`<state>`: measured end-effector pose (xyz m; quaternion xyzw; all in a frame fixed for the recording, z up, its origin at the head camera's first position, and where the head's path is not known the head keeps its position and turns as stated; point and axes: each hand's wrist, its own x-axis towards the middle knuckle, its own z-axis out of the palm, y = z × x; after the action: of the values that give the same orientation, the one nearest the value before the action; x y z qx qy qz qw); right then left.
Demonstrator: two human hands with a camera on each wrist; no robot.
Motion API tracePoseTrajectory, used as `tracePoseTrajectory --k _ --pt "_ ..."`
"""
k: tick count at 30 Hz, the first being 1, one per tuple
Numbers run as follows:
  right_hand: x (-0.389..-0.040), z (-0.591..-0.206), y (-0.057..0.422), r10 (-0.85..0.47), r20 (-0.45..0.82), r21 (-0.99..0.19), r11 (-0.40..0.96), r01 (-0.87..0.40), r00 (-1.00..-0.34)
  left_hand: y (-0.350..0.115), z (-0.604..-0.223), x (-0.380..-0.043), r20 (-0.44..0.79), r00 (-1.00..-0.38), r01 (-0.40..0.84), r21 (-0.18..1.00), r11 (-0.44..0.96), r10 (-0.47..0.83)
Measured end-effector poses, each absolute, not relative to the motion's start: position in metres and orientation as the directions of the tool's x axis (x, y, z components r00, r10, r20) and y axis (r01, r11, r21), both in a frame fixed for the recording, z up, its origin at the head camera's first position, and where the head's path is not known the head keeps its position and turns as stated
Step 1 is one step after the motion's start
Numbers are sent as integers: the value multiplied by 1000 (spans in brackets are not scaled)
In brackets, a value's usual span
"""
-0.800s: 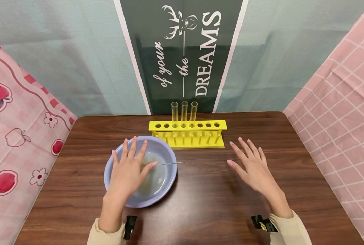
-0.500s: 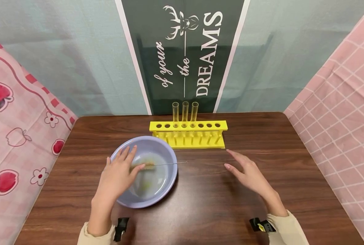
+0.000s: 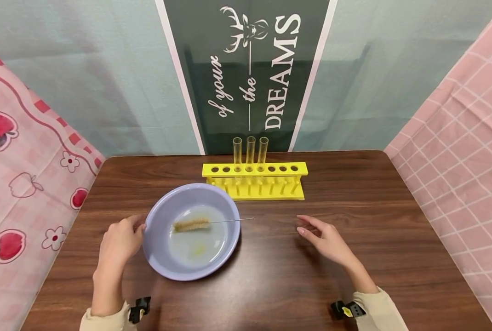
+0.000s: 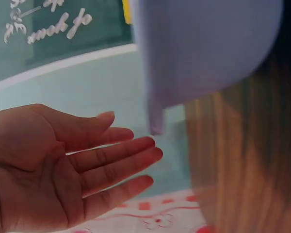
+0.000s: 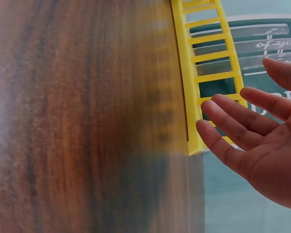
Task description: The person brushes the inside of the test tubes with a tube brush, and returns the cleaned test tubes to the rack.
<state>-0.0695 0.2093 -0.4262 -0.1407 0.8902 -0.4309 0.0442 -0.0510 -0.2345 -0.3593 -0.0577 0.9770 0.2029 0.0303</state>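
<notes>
A lavender basin with shallow cloudy water stands left of the table's middle. Inside it lies a test tube brush, bristles in the basin and its thin wire handle crossing the right rim. My left hand is at the basin's left rim, fingers extended; the left wrist view shows the palm facing the rim with nothing held. Over the table to the right of the basin hovers my right hand, holding nothing, its fingers loosely extended in the right wrist view.
Behind the basin a yellow test tube rack carries three clear test tubes near its middle. The brown wooden table meets a curtain at the back, with pink cloths at both sides.
My left hand has moved from above the basin out to its left rim, uncovering the brush. The right hand has lowered and drawn slightly nearer and leftward, its fingers less spread.
</notes>
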Motion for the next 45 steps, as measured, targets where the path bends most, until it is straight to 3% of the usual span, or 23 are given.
tracePoseTrajectory --k 9,25,45 --pt "-70 -430 210 -262 4 -815 559 -155 -965 -245 -376 -54 -98 -993 -101 476 873 -62" --pt "-74 -428 211 -288 -16 -852 506 -138 -957 -247 -381 -55 -71 -997 -70 511 856 -39" --pt "-79 -422 222 -278 -30 -884 456 -104 -960 -202 -379 -52 -181 -981 -69 654 754 66"
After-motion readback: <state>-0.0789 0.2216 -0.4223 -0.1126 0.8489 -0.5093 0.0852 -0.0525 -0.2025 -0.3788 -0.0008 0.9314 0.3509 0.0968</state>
